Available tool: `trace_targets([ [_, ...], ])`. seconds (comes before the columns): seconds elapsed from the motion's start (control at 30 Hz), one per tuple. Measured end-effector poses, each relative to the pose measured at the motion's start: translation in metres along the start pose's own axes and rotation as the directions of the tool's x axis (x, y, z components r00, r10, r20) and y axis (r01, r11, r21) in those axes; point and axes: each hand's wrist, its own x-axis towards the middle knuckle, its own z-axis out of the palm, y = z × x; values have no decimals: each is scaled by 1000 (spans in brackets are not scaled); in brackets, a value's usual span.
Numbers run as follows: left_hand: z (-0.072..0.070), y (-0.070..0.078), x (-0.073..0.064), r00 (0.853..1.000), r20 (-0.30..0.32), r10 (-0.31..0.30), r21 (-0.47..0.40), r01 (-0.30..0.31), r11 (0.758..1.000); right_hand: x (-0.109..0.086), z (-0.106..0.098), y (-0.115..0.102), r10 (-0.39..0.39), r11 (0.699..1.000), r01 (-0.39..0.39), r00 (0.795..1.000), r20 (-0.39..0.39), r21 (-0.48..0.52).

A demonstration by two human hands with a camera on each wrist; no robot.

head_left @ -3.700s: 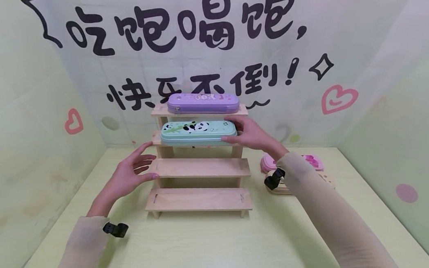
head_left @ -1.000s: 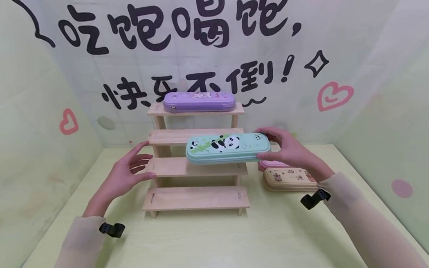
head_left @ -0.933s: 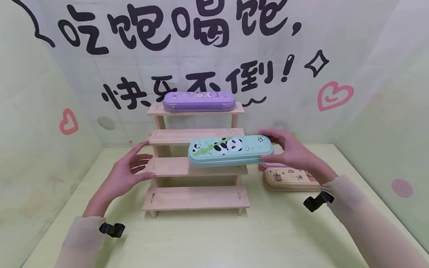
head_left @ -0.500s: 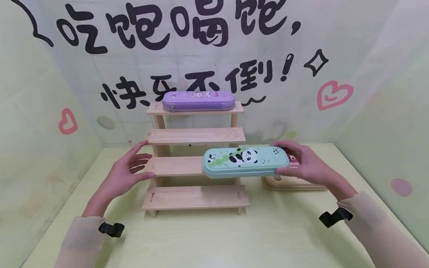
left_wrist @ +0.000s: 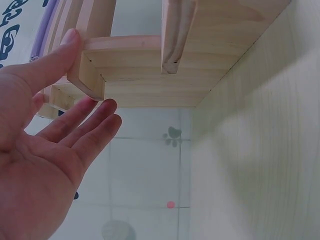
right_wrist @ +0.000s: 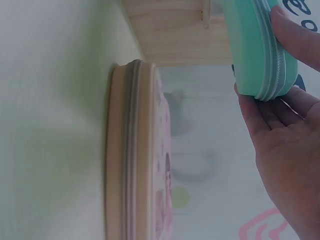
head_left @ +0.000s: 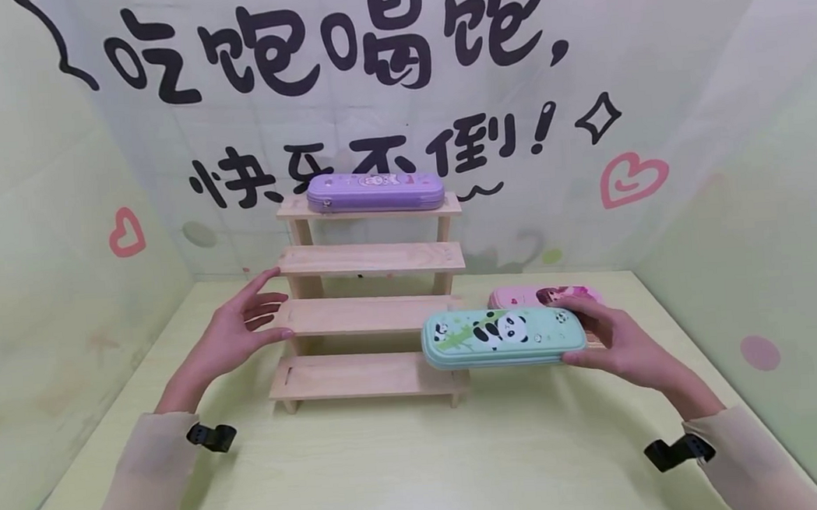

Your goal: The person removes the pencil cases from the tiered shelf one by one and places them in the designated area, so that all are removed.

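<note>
Pale counter point(head_left: 393, 466), four-tier wooden rack point(head_left: 360, 376): right hand point(head_left: 625, 347), fingers point(head_left: 585, 359) pinching one end, holds mint panda case point(head_left: 501, 339) aloft before rack's lower right; left hand point(head_left: 234, 336) spread at its left side.

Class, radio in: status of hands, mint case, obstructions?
Right hand holds mint case aloft. Left hand at left end of rack. Possible obstacles on table: pink case, beige case.

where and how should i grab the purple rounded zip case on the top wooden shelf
Probably by the right end of the purple rounded zip case, from the front right: it lies lengthwise along the top wooden shelf, and that rounded end looks narrow enough to pinch front to back.
</note>
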Motion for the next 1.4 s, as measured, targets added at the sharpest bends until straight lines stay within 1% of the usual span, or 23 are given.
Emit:
trace_targets([
  [0.17, 0, 1, 0, 1000, 0, 1, -8, -1, 1000, -18, -5, 6, 60, 998, -60, 998, 1, -19],
  [0.43, 1, 4, 0, 1000, -10, -6, -27, 6, 1000, -37, -11, 12, 49, 998, -49, 999, -4, 27],
  [0.63, 1, 1, 1, 1000, 7, 1, -17, -1, 1000, -55, -15, 24, 54, 996, -54, 998, -8, 66],
  [0.77, -1, 0, 1, 1000, 4, 2, 7, -2, 1000, -64, -19, 30, 58, 998, -57, 998, -19, 39],
  [0.93, -2, 0, 1, 1000, 4, -3, -9, 3, 1000, -78, -24, 36, 98, 995, -98, 995, -35, -1],
  [1.17, -1, 3, 2, 1000, 11, -2, -27, 2, 1000, -97, -31, 48, 133, 991, -133, 990, -41, -13],
  [1.4, 0, -3, 1, 1000, 8, 5, -20, -5, 1000, -111, -37, 63, 176, 984, -177, 983, -49, -27],
])
